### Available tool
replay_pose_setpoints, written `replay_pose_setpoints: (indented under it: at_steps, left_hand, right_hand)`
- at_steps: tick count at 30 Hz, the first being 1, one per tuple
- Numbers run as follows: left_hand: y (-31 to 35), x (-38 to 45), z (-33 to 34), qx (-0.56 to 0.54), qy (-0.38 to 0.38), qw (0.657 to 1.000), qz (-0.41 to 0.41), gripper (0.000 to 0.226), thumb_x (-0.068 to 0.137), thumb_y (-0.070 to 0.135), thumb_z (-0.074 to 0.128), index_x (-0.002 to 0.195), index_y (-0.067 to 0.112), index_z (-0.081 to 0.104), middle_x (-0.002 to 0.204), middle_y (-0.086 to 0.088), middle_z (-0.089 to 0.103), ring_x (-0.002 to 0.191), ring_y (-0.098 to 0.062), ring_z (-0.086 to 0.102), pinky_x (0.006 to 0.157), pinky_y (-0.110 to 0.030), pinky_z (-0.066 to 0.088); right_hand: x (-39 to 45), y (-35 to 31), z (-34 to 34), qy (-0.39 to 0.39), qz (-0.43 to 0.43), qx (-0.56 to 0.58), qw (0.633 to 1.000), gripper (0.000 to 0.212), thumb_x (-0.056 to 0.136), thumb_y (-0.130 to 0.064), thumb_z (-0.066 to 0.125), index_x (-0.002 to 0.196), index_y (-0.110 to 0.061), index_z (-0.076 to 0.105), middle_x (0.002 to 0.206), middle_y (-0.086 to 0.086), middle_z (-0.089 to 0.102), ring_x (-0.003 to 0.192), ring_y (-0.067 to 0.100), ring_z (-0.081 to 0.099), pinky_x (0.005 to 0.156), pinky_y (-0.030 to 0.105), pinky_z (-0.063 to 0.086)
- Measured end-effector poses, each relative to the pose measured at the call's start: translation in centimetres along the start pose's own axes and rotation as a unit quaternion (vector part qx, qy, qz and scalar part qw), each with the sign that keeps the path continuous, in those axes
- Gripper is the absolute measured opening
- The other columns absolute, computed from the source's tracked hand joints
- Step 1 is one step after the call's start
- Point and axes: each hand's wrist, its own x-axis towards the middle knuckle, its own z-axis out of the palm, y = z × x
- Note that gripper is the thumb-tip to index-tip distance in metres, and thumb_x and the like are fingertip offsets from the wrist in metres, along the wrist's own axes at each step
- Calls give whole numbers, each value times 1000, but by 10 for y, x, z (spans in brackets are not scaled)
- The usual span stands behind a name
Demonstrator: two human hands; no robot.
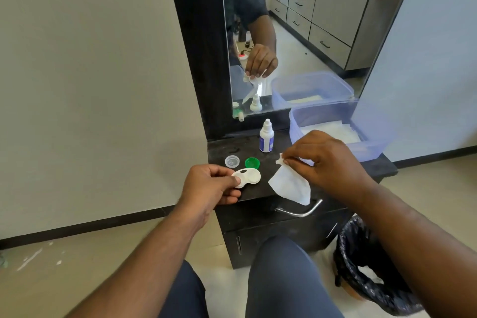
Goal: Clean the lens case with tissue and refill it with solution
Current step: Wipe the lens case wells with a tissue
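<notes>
My left hand (210,184) pinches the left end of a white lens case (249,177), held just above the front of the black dresser top (258,148); both wells are uncovered. My right hand (327,160) pinches a white tissue (289,184) at its top corner, and the sheet hangs down to the right of the case without touching it. A clear cap (232,161) and a green cap (252,162) lie on the top behind the case. The white solution bottle (266,137) with a blue label stands upright further back.
A clear blue plastic tub (369,147) holding tissues sits at the right back of the dresser top. A mirror (296,33) rises behind. A metal drawer handle (299,210) juts out below the top. A bin lined with a black bag (361,258) stands on the floor at right.
</notes>
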Motion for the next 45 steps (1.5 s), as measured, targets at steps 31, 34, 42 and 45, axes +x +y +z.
replay_pose_setpoints:
  at_steps: [31, 34, 42, 45]
  left_hand:
    - [-51, -36, 275, 431, -224, 795, 363, 21, 84, 9, 57, 101, 12, 70, 102, -5, 63, 96, -25, 61, 82, -36, 50]
    - [-64, -23, 309, 469, -254, 780, 329, 22, 85, 11, 58, 104, 11, 69, 109, -10, 64, 102, -29, 61, 86, -39, 51]
    - [-69, 11, 335, 430, -214, 826, 295, 51, 89, 10, 61, 138, 12, 49, 130, -12, 58, 119, -25, 55, 102, -36, 46]
    - [-70, 15, 335, 435, -217, 821, 301, 51, 89, 10, 61, 138, 10, 49, 129, -13, 59, 117, -26, 57, 101, -37, 46]
  right_hand:
    - [-201, 126, -50, 57, 278, 4, 959, 8, 82, -14, 70, 89, -15, 74, 84, -9, 66, 75, 8, 59, 71, 24, 50]
    - [-225, 163, -28, 48, 337, 11, 940, 9, 82, -12, 69, 89, -13, 74, 86, 0, 70, 77, 15, 62, 73, 32, 52]
    - [-269, 223, 18, 31, 473, 24, 880, 14, 83, -11, 66, 96, -10, 73, 92, 8, 71, 84, 24, 64, 77, 33, 51]
    - [-278, 232, 28, 6, 502, 35, 864, 10, 83, -10, 64, 87, -10, 73, 89, 7, 71, 83, 26, 64, 73, 35, 52]
